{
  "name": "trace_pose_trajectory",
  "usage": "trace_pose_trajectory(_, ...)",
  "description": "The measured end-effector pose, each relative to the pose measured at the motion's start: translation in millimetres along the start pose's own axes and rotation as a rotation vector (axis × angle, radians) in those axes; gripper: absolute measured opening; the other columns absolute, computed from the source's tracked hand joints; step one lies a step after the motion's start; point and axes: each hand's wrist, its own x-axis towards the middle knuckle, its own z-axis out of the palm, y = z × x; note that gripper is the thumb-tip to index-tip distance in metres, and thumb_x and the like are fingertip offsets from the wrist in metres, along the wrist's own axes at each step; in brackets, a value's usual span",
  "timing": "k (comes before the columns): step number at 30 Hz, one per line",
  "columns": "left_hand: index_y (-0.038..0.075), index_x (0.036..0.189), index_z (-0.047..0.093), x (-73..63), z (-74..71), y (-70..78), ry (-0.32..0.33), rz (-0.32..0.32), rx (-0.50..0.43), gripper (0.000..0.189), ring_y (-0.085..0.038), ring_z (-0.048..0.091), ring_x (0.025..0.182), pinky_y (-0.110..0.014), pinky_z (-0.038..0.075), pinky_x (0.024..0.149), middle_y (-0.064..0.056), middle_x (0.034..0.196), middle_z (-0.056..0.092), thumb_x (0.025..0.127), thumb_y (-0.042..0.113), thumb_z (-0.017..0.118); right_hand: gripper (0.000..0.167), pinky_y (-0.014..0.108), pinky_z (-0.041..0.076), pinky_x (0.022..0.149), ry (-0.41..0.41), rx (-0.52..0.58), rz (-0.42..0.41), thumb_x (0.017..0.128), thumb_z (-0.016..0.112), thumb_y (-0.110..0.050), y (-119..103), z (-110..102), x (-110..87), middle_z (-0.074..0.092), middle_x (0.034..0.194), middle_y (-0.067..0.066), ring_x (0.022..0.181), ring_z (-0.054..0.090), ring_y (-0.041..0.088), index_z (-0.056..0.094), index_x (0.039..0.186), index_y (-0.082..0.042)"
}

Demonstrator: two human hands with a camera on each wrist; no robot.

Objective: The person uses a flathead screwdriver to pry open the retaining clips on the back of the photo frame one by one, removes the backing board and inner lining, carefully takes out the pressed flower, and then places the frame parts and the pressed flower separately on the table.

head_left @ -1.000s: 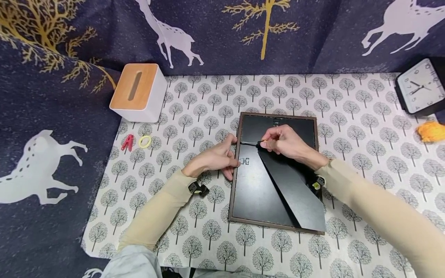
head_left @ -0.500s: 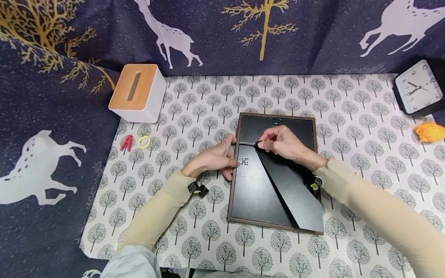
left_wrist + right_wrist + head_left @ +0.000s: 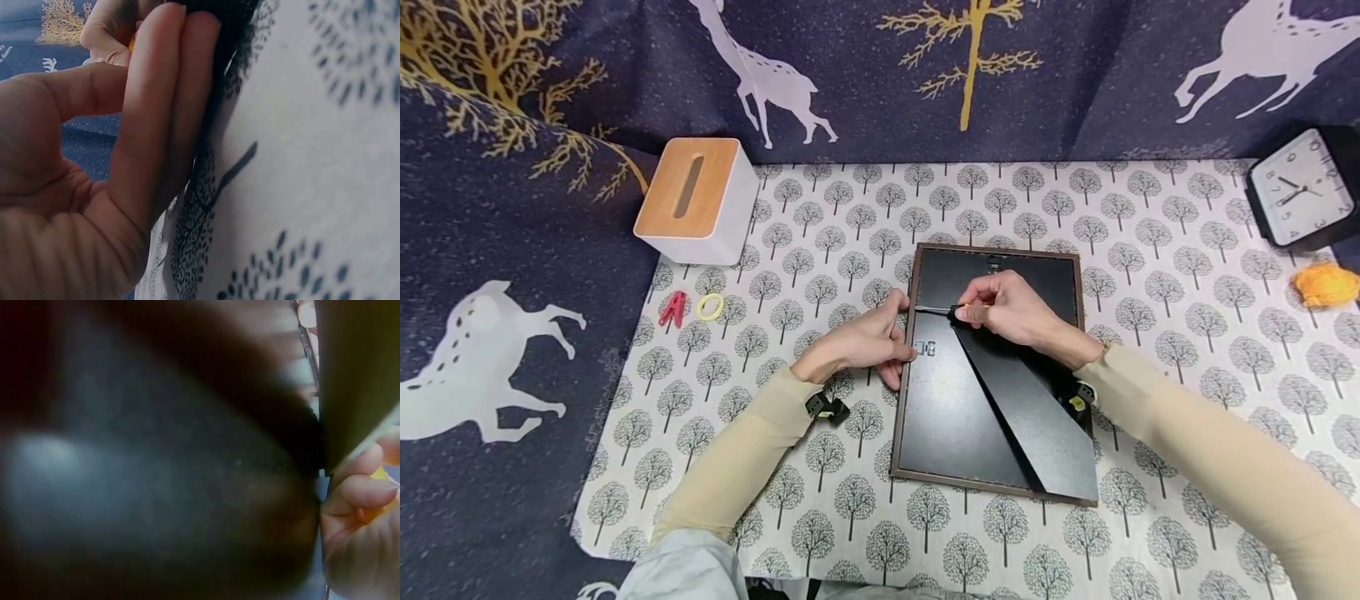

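Note:
A picture frame with a brown rim lies face down, showing its black backboard. Its black easel stand slants from the middle toward the lower right corner. My right hand pinches a small screwdriver by its orange-and-black handle; the thin metal shaft points left to the frame's left rim. Most of the handle is hidden by the fingers. My left hand rests against the frame's left edge with extended fingers. A metal hanger clip sits near them, and another clip near the top.
A white tissue box with a wooden lid stands at the back left. Before it lie a red clip and a yellow ring. On the right are a clock and an orange bundle. Tree-patterned cloth covers the table.
The whole head view has shifted very slightly left. Both hands, the screwdriver and the picture frame keep their places relative to each other.

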Motion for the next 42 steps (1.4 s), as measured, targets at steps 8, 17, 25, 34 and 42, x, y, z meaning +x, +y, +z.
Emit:
trace_pose_trajectory(8, 0.015, 0.161, 0.018, 5.0, 0.3, 1.5, -0.012, -0.01, -0.037, 0.081, -0.027, 0.077, 0.067, -0.044, 0.075, 0.076, -0.016, 0.096, 0.072, 0.102, 0.007, 0.074, 0.012, 0.022, 0.052, 0.054, -0.001, -0.046, 0.003, 0.102, 0.072, -0.01, -2.3, -5.2, -8.2, 0.07, 0.077, 0.004, 0.062, 0.057, 0.011, 0.078, 0.1, 0.0)
trace_pose_trajectory(17, 0.002, 0.153, 0.047, 20.4, -22.3, 4.0, 0.149, -0.001, -0.147, 0.055, -0.026, 0.077, 0.073, -0.039, 0.075, 0.077, -0.018, 0.103, 0.074, 0.104, 0.009, 0.072, 0.015, 0.023, 0.048, 0.052, -0.027, -0.033, 0.018, 0.103, 0.072, -0.013, -2.8, -8.3, -22.4, 0.069, 0.077, 0.004, 0.058, 0.055, 0.012, 0.078, 0.105, 0.0)
trace_pose_trajectory(25, 0.006, 0.16, 0.041, 35.5, -43.9, 34.8, 0.08, -0.047, 0.017, 0.064, -0.024, 0.077, 0.075, -0.032, 0.073, 0.07, -0.018, 0.107, 0.075, 0.104, 0.008, 0.072, 0.016, 0.024, 0.051, 0.052, 0.015, -0.027, 0.036, 0.103, 0.072, -0.015, -1.2, -20.2, -37.0, 0.071, 0.077, 0.002, 0.058, 0.057, 0.012, 0.077, 0.108, 0.0)
trace_pose_trajectory(34, 0.01, 0.157, 0.05, 65.9, -43.8, 60.3, 0.36, 0.063, 0.246, 0.055, -0.016, 0.071, 0.059, -0.033, 0.072, 0.062, -0.024, 0.128, 0.073, 0.108, 0.025, 0.07, 0.02, 0.025, 0.051, 0.052, 0.027, -0.036, 0.055, 0.105, 0.071, -0.017, -2.2, -29.5, -44.3, 0.07, 0.077, 0.0, 0.059, 0.058, 0.013, 0.075, 0.108, 0.002)
trace_pose_trajectory(42, 0.009, 0.124, 0.079, 87.7, -40.0, 66.4, 0.519, 0.169, 0.473, 0.034, -0.012, 0.072, 0.051, -0.024, 0.067, 0.059, -0.015, 0.13, 0.077, 0.106, 0.038, 0.072, 0.022, 0.026, 0.052, 0.055, 0.021, -0.049, 0.08, 0.106, 0.071, -0.019, -6.9, -38.4, -51.9, 0.072, 0.081, 0.005, 0.061, 0.058, 0.013, 0.074, 0.111, 0.001)
